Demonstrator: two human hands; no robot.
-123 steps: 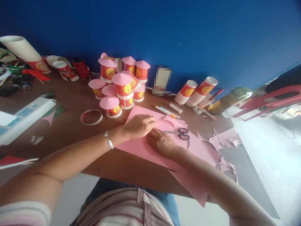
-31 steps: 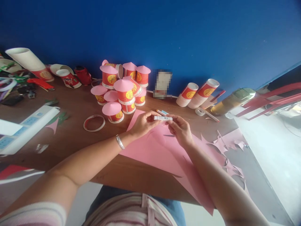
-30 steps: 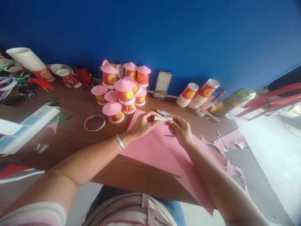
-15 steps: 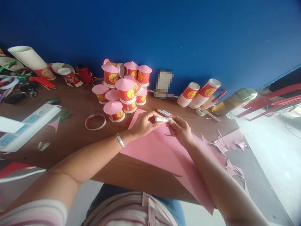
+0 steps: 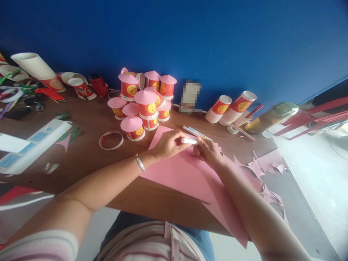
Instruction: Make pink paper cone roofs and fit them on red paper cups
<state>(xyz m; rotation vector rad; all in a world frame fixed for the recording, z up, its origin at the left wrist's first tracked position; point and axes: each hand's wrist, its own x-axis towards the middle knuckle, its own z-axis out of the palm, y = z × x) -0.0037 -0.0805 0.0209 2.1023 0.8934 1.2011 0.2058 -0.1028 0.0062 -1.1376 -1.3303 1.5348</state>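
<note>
A small white tube (image 5: pixel 189 141), like a glue stick, is held level between both hands over a large pink paper sheet (image 5: pixel 174 170). My left hand (image 5: pixel 169 144) pinches its left end between thumb and fingers. At the other end, my right hand (image 5: pixel 208 151) grips with thumb and bent fingers. Behind the hands lies a slim pen (image 5: pixel 197 133). The pink sheet spreads over the wooden table (image 5: pixel 130 188) below my forearms, its lower corner passing over the front edge.
Red paper cups with pink cone tops (image 5: pixel 132 125) are stacked left of the hands. Nearby lies a cut cup ring (image 5: pixel 111 140). A white power strip (image 5: pixel 35 145) is at left. Cup stacks (image 5: pixel 237 108), a tape roll (image 5: pixel 233 129), a bottle (image 5: pixel 272 117) and pink scraps (image 5: pixel 261 166) occupy the right.
Both hands and the tube have shifted slightly down toward me. More of the pen behind them shows. My right hand has closed further round the tube's end.
</note>
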